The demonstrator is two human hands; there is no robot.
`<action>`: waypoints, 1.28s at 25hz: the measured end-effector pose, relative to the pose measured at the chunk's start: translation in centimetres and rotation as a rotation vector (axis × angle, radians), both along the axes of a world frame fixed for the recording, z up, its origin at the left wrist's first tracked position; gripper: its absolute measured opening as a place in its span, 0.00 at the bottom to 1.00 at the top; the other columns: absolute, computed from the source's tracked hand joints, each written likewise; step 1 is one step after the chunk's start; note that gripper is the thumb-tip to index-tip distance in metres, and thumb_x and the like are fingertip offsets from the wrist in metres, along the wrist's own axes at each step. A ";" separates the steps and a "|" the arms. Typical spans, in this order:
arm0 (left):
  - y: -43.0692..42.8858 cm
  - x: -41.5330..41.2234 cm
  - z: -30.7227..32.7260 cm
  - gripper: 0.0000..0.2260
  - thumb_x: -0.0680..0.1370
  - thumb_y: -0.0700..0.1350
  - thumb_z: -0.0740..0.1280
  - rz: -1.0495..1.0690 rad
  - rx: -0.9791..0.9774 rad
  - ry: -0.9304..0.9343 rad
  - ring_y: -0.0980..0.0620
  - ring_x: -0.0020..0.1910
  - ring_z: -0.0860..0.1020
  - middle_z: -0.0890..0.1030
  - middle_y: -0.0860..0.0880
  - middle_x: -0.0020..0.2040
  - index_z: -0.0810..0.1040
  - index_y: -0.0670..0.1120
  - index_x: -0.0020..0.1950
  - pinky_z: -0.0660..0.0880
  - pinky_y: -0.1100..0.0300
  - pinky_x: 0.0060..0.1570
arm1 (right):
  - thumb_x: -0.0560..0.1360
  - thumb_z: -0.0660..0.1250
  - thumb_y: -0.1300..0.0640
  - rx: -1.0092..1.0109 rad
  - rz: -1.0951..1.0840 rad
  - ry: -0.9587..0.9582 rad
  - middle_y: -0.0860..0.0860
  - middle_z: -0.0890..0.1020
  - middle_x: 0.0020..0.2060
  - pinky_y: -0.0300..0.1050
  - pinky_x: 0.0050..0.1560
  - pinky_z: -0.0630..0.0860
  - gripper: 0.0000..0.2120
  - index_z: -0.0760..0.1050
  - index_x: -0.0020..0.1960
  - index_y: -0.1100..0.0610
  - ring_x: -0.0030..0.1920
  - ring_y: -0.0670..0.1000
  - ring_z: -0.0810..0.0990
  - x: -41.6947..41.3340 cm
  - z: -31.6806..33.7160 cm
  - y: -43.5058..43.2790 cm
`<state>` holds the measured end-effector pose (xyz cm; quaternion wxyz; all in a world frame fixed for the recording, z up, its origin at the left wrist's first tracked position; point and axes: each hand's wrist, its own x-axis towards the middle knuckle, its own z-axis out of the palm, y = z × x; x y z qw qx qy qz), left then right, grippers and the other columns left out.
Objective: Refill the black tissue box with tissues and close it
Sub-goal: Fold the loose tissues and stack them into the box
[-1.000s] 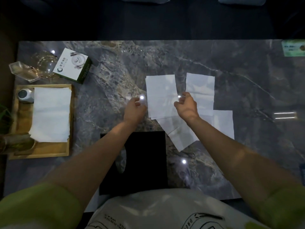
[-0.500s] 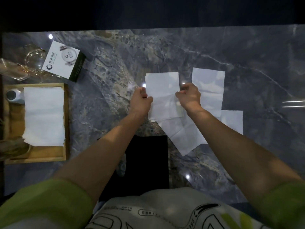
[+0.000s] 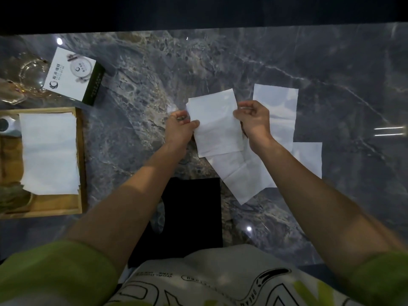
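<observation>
A small stack of white tissues (image 3: 215,122) is lifted off the marble table and tilted slightly. My left hand (image 3: 180,127) pinches its left edge and my right hand (image 3: 254,120) pinches its right edge. More loose tissues (image 3: 276,107) lie spread on the table behind and to the right, one (image 3: 240,177) reaching toward me. The black tissue box (image 3: 194,213) sits flat near the table's front edge, partly hidden under my left forearm. Whether it is open cannot be told.
A wooden tray (image 3: 80,162) at the left holds a stack of white tissues (image 3: 49,151) and a small white container (image 3: 6,127). Behind it lie a white-and-black carton (image 3: 70,75) and glassware (image 3: 28,71). The dark marble table (image 3: 331,74) extends right.
Both hands closed on the edges of the tissue stack and raised it off the table, tilting it a little. The camera view shifted slightly.
</observation>
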<state>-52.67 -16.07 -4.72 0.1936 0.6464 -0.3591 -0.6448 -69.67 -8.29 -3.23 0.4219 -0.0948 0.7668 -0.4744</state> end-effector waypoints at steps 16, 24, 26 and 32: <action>1.7 2.2 3.7 0.11 0.75 0.33 0.69 -0.089 0.010 0.176 0.54 0.36 0.81 0.79 0.43 0.47 0.77 0.43 0.55 0.77 0.64 0.29 | 0.74 0.67 0.70 -0.061 0.103 -0.340 0.59 0.79 0.54 0.51 0.48 0.75 0.12 0.79 0.52 0.56 0.47 0.56 0.80 1.0 4.2 2.5; 5.1 7.2 7.0 0.10 0.74 0.34 0.69 -0.169 -0.148 0.172 0.56 0.35 0.82 0.85 0.53 0.37 0.80 0.49 0.48 0.79 0.62 0.34 | 0.75 0.67 0.71 -0.198 0.183 -0.362 0.55 0.81 0.41 0.44 0.42 0.78 0.13 0.77 0.57 0.60 0.42 0.52 0.81 4.9 7.3 6.6; 6.4 8.6 7.8 0.12 0.74 0.35 0.70 -0.187 -0.188 0.187 0.57 0.35 0.81 0.84 0.53 0.38 0.80 0.52 0.47 0.77 0.64 0.34 | 0.74 0.69 0.69 -0.192 0.242 -0.351 0.55 0.83 0.42 0.45 0.45 0.78 0.14 0.78 0.57 0.57 0.44 0.52 0.81 6.2 7.6 8.0; 11.0 12.9 8.8 0.12 0.74 0.37 0.70 -0.167 -0.199 0.179 0.60 0.36 0.82 0.84 0.56 0.36 0.82 0.54 0.47 0.76 0.68 0.34 | 0.73 0.70 0.71 -0.176 0.433 -0.220 0.51 0.83 0.36 0.38 0.39 0.75 0.15 0.80 0.54 0.55 0.36 0.45 0.81 9.3 7.8 11.8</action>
